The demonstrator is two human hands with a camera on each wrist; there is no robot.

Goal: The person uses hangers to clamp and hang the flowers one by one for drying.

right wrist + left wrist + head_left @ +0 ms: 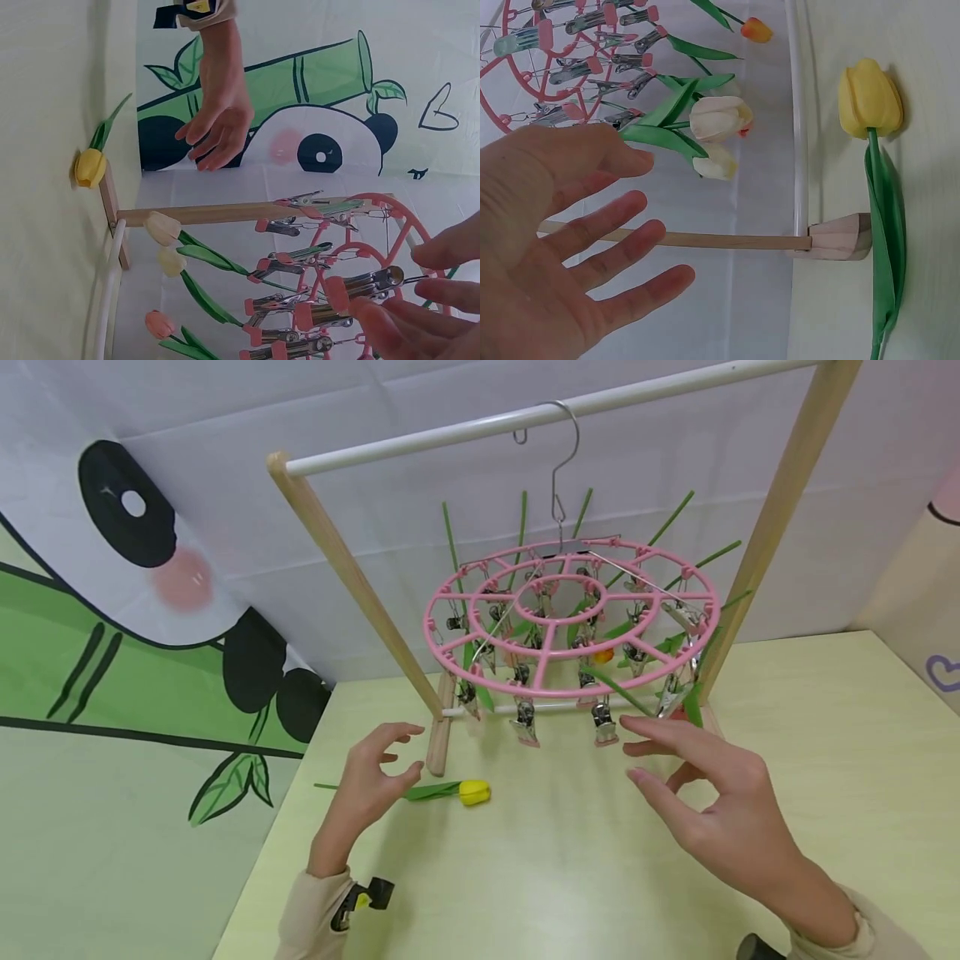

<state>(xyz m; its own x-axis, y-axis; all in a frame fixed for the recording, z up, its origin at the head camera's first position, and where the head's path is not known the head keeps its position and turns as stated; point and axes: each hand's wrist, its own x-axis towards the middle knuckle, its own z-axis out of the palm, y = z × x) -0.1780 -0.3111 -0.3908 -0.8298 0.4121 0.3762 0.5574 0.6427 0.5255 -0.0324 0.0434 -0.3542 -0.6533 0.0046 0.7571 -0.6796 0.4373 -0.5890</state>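
A pink round clip hanger (551, 654) hangs by its metal hook from a white rod. Metal clips with pink tips dangle from its rings, several holding artificial tulips head-down, among them a white tulip (716, 118) and a pink tulip (159, 324). My right hand (723, 814) is just right of a front clip (604, 724), thumb and fingers apart, holding nothing. My left hand (371, 785) hovers left of the hanger, fingers spread and empty. Beyond it a yellow tulip (474, 792) lies on the table, its stem partly hidden by that hand in the head view.
Wooden posts, left (356, 577) and right (783, 518), carry the white rod (450, 433) above the pale table (555, 877). A wooden foot (441, 735) stands near the left hand. Behind hangs a cloth printed with a panda and bamboo.
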